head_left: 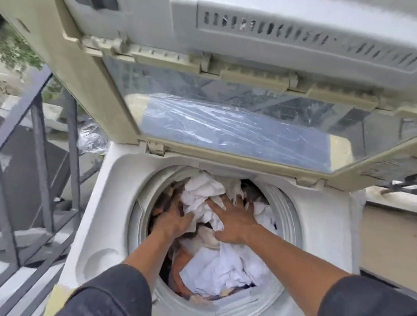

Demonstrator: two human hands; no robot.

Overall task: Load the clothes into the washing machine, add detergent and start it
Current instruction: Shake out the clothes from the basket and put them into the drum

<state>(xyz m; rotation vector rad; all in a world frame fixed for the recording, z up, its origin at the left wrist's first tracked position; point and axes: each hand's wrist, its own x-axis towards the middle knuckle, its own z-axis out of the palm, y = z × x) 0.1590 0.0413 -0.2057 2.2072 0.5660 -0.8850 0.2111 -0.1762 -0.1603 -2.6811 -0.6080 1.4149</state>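
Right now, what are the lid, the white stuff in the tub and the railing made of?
The lid: probably a yellowed plastic frame around a clear pane, glass or plastic, covered with wrinkled, shiny film. The white stuff is clothes: soft, matte cloth, crumpled into folds. The railing: likely painted metal, with thin grey bars.

Illumination is even, diffuse daylight; exposure is bright with no harsh shadows. The brightest area lies left of the washing machine (103, 214), beyond the railing (39, 150), where paving is nearly washed out. Glare streaks cross the plastic film on the raised lid (224, 122). The drum interior is dimmer, with soft shade among the clothes (205, 195). Motion blur softens the railing and the vent slots above the lid. Wide-angle distortion bends lines toward the edges.
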